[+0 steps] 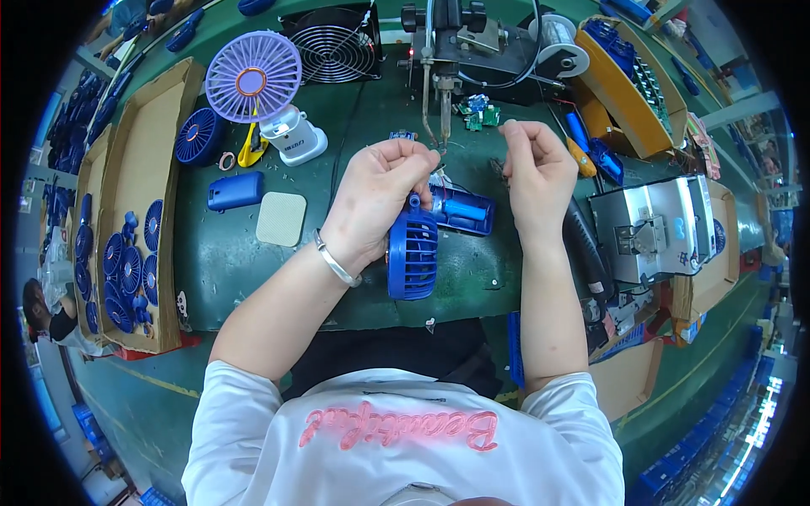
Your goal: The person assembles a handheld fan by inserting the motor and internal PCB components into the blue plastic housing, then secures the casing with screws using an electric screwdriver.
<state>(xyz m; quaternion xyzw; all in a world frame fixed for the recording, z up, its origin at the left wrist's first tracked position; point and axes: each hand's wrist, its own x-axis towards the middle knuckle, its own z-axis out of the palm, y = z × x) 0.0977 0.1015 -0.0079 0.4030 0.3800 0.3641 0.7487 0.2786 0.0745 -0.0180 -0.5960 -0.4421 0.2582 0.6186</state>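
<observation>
My left hand [380, 190] is closed, its thumb and fingertips pinched just below the tip of a soldering iron [445, 105] on a stand. A small blue fan head [413, 257] with a slatted cage hangs at this hand, its stem against the fingers. What the fingertips themselves pinch is too small to tell. Behind the fan head lies an opened blue handle shell [466, 211] with a blue battery cell and wires. My right hand [540, 173] is raised right of the iron, thumb and index finger pressed together. Anything between them cannot be made out.
Left are a purple-headed fan [251, 80], a blue casing [234, 191], a square pad [281, 218] and a cardboard tray [135, 202] of fan heads. Green circuit boards [479, 112], a solder spool [558, 46], a yellow parts box [629, 88] and a metal fixture [654, 228] stand right.
</observation>
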